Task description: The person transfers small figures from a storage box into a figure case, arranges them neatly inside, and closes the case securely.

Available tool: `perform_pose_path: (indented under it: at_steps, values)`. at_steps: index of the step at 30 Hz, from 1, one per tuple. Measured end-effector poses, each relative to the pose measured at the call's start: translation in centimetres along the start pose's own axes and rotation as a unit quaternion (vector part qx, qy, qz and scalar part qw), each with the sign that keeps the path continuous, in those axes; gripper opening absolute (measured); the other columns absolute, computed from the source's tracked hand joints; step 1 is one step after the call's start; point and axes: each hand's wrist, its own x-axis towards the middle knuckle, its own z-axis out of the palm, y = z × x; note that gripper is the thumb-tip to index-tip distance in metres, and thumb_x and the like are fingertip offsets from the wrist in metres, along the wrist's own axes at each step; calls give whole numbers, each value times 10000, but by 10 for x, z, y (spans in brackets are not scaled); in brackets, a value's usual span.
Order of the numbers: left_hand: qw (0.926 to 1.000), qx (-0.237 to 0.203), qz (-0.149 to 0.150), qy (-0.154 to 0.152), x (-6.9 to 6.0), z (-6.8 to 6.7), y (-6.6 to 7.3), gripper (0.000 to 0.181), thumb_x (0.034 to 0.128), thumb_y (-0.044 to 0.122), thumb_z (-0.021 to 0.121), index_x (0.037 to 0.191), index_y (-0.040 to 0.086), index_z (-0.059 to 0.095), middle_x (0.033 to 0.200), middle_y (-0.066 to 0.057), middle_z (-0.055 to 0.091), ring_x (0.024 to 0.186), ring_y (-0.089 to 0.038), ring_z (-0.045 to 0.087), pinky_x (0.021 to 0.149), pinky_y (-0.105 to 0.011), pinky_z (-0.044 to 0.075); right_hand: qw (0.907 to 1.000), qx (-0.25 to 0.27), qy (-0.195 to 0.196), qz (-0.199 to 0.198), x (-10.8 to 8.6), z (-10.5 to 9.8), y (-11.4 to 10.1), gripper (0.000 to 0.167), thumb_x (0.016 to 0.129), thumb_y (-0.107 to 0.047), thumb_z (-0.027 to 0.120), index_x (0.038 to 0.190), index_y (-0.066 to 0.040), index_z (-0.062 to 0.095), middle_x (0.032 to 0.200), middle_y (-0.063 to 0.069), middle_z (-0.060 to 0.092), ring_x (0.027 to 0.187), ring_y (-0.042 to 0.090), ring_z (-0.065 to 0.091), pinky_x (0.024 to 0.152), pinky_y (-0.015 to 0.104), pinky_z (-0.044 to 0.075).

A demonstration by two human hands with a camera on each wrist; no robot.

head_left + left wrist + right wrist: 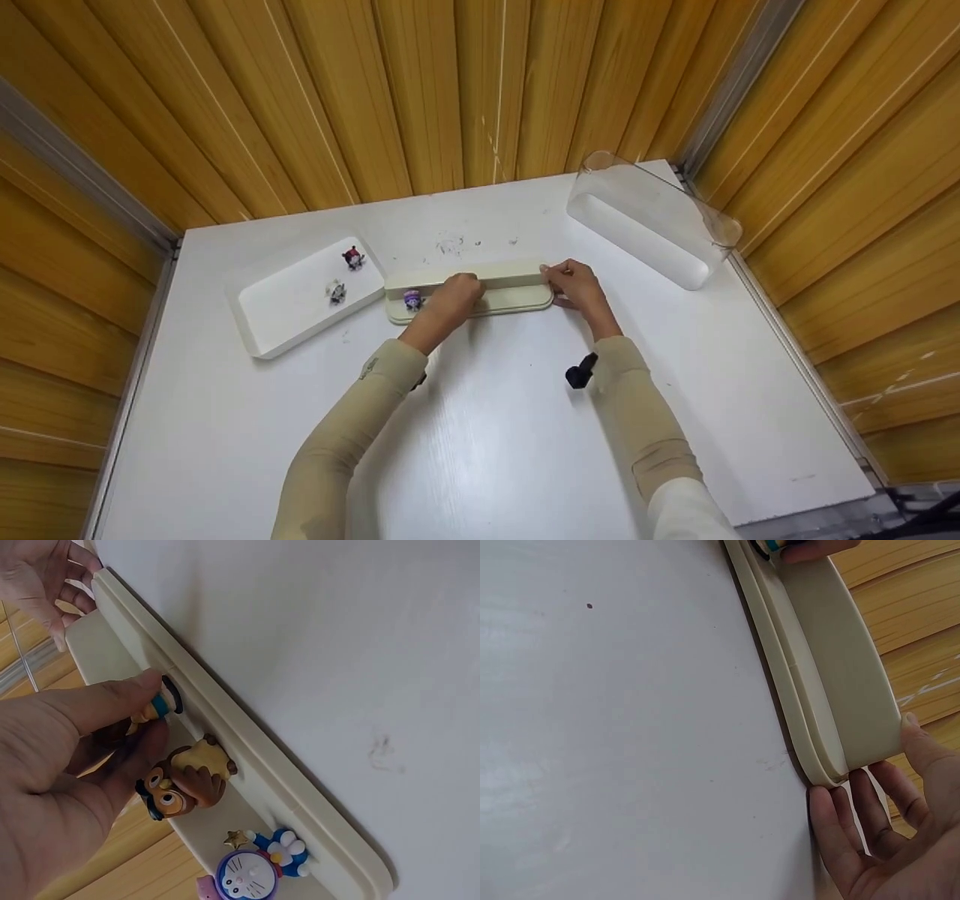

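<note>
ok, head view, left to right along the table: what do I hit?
White tray → grey-and-white figurine → red-topped figurine → purple-topped figurine → left hand → right hand → clear cover. Cream shelf left out: it overlaps the purple-topped figurine and both hands.

The shelf (pixel 519 299) has open ledge between the left grip (pixel 448 303) and the right grip (pixel 579 289). The owl (pixel 199 774) and cat (pixel 251 876) crowd its left part, with the tray (pixel 281 306) just beside that end. A gap parts the case (pixel 649 225) from the right grip. In front, the surface (pixel 502 442) leaves a wide lane between the sleeves (pixel 330 450).
</note>
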Motion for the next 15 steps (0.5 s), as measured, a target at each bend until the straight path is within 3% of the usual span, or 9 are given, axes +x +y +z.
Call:
perform_pose_path:
  at_steps: [7, 15]
  values:
    - [9994, -121, 72, 331, 1, 1, 0, 109, 904, -99, 653, 845, -20, 702, 847, -169, 673, 738, -283, 654, 668, -427, 566, 10000, 7, 50, 15, 0, 2, 2, 400, 961, -430, 692, 1129, -76, 612, 1062, 85, 669, 910, 152, 656, 770, 294, 597]
    - [9992, -121, -152, 338, 1, 5, 3, 126, 901, -103, 637, 941, -13, 717, 908, -159, 689, 803, -310, 686, 715, -408, 578, 10000, -20, 42, -18, 1, 2, 2, 421, 958, -446, 692, 1133, -71, 614, 1070, 93, 668, 923, 159, 657, 771, 289, 597]
